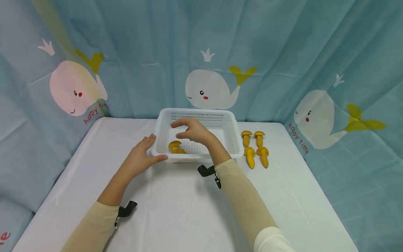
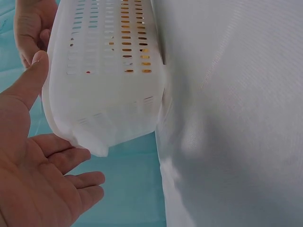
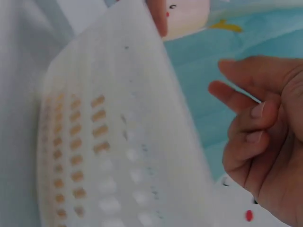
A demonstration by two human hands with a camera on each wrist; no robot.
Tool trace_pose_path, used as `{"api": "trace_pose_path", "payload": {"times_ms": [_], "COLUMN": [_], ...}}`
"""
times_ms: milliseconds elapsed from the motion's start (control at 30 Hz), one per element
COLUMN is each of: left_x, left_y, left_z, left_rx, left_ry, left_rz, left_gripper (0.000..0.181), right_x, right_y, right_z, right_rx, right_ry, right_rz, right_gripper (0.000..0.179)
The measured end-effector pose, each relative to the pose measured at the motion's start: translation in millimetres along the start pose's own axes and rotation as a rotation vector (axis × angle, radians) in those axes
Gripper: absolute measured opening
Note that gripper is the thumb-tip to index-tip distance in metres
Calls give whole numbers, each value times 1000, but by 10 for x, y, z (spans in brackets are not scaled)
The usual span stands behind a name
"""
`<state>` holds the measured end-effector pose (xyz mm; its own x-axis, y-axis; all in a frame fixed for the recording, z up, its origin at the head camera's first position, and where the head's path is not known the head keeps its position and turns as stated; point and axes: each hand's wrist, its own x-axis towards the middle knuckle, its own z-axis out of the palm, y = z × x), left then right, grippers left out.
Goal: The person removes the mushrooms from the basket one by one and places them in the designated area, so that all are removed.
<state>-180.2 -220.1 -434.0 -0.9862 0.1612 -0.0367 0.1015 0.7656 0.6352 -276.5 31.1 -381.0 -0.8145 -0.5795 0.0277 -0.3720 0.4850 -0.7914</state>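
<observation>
A white plastic basket [image 1: 201,156] with slotted walls stands upright near the far edge of the surface [image 1: 182,203], its open top facing up. Inside, at its near left corner, lies a yellow mushroom [image 1: 174,144] with a rounded cap, and right beside it a second yellow piece [image 1: 182,151] shows only in part above the front rim; in both wrist views orange-yellow shows through the slots. The right hand [image 1: 192,131] is over the basket, thumb and forefinger extended with a gap between them, the other fingers loosely bent. The left hand [image 1: 140,156] is at the basket's near left corner, thumb and fingers spread apart around it, the thumb at the front rim and the fingers by the left side. Just beyond the basket's right wall, four more mushrooms [image 1: 249,157] lie on the surface in two rows of two, caps toward the far edge. Both forearms wear beige sleeves [image 1: 245,199], each with a small black device [image 1: 127,209] at the wrist. A white cloth covers the surface, and around it hangs a blue curtain [image 1: 138,42] printed with pale whales [image 1: 207,89], their tails yellow-green, small crowns above them, and red lettering [image 1: 91,115].
</observation>
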Motion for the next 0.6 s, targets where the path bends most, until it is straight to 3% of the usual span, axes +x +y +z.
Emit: {"api": "trace_pose_path", "payload": {"times_ms": [167, 600], "left_x": [-6, -12], "left_y": [-13, -6], "left_z": [1, -21], "left_rx": [6, 20], "left_ry": [1, 8], "left_rz": [15, 27], "left_gripper": [121, 115], "right_x": [127, 267], "right_y": [69, 293], "right_z": [154, 383], "right_rx": [43, 66], "right_ry": [-35, -59], "right_rz": [61, 116], "right_gripper": [42, 46]}}
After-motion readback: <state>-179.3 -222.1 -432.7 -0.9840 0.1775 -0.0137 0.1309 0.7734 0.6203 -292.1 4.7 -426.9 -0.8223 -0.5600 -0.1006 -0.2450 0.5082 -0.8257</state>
